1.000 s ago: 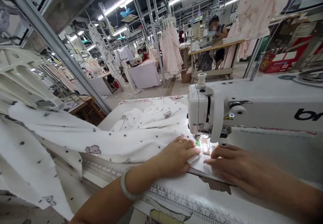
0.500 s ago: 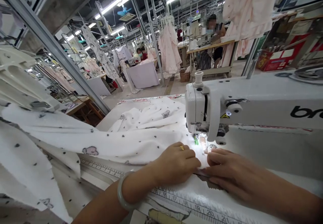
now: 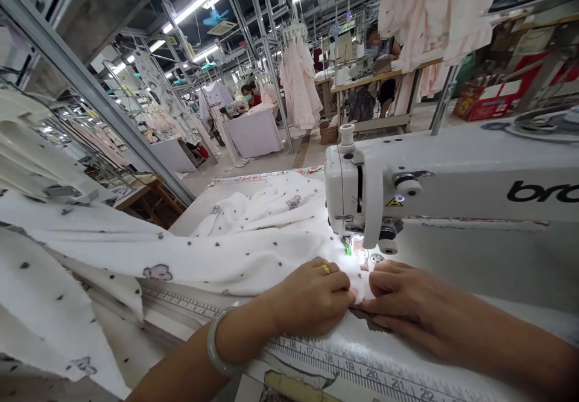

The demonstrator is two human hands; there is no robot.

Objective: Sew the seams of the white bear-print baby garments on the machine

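White fleecy fabric (image 3: 253,257) with small dark spots and animal prints spreads over the sewing table and runs under the needle area of a white sewing machine (image 3: 434,172). My left hand (image 3: 316,296), with a ring and a pale bangle, is closed on the fabric edge just in front of the presser foot (image 3: 347,246). On the other side, my right hand (image 3: 407,299) pinches the same edge, its fingertips close to the left ones. The fabric between the fingers is partly hidden. A small lamp lights the spot by the foot.
A printed measuring tape (image 3: 335,360) runs along the table's front. More fabric (image 3: 49,305) hangs at the left below a white plastic part. Behind the machine stand a metal post (image 3: 280,88), hanging pink garments (image 3: 301,82), a red box (image 3: 488,97) and people at other worktables.
The camera view has shifted slightly, moving the machine a little left in the picture. Both hands keep their hold on the fabric edge, almost unmoved.
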